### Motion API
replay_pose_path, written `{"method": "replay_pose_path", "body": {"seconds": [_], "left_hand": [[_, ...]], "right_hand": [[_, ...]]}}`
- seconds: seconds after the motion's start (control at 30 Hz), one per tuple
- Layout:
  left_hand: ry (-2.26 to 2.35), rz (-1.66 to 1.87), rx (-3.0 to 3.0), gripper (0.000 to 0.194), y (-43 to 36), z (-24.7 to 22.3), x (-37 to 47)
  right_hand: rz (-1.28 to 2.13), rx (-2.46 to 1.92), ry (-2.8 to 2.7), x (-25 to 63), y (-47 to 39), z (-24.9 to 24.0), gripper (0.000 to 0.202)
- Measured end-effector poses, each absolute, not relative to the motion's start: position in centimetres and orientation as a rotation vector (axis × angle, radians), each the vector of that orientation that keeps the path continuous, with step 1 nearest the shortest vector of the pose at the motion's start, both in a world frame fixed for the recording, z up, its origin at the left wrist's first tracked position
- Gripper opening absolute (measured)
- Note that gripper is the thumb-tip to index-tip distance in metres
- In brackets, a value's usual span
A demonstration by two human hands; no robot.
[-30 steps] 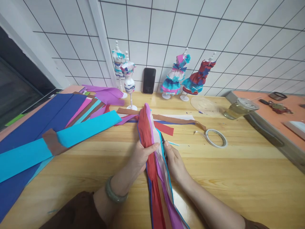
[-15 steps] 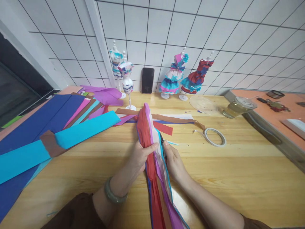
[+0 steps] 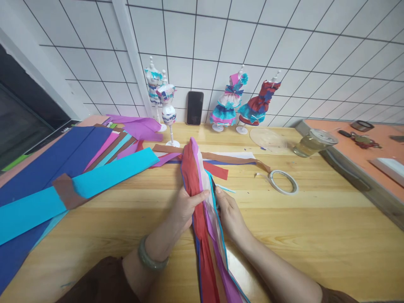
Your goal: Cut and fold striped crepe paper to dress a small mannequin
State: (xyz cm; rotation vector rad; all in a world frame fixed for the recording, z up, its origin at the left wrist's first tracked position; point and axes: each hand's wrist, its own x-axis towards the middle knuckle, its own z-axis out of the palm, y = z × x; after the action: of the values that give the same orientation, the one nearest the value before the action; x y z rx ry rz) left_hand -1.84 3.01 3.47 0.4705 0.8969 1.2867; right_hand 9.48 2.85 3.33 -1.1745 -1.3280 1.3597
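Observation:
A layered bundle of crepe paper strips (image 3: 193, 176) in red, purple, white, blue and turquoise is pinched in my left hand (image 3: 189, 206), thumb on top. The strips run down toward me past the bottom edge. My right hand (image 3: 229, 210) is closed around a dark pair of scissors (image 3: 213, 184), mostly hidden behind the paper, at the bundle's turquoise right edge. A thin turquoise sliver (image 3: 226, 188) lies on the table just beyond my right fingers. Behind the bundle lie a brown strip (image 3: 227, 156) and a short red piece (image 3: 216, 170).
Crepe paper sheets (image 3: 75, 147) and a long turquoise strip (image 3: 116, 172) cover the left side. Small dress forms (image 3: 168, 113), two in paper dresses (image 3: 224, 113), and a phone (image 3: 195, 108) stand along the wall. A tape roll (image 3: 283, 182) and a lidded cup (image 3: 311, 145) are at right.
The scissors at the turquoise edge have shifted slightly, with less of their dark part showing. Both hands stay in nearly the same place on the bundle.

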Motion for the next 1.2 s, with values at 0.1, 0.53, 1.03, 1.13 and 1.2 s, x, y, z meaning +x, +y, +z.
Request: {"method": "replay_pose_path", "body": {"seconds": [0.1,0.53,1.03,1.13,1.2], "left_hand": [[0.896,1.292,0.461,0.05,3.0,3.4,-1.8],[0.56,1.226,0.216,0.039,5.3,4.3,-5.4],[0.733,1.29,0.409,0.033,5.2,4.3,-7.6],[0.733,1.326,0.415,0.034,5.2,4.5,-7.9],[0.727,1.345,0.409,0.035,5.1,4.7,-8.0]], "right_hand": [[1.339,-1.206,-1.337,9.5,2.9,3.3,0.041],[1.657,-1.248,-1.261,9.1,2.0,3.4,0.038],[1.503,-1.241,-1.695,9.6,1.8,3.3,0.039],[1.521,-1.234,-1.694,9.8,1.9,3.2,0.038],[1.524,-1.222,-1.691,9.9,2.0,3.2,0.038]]}}
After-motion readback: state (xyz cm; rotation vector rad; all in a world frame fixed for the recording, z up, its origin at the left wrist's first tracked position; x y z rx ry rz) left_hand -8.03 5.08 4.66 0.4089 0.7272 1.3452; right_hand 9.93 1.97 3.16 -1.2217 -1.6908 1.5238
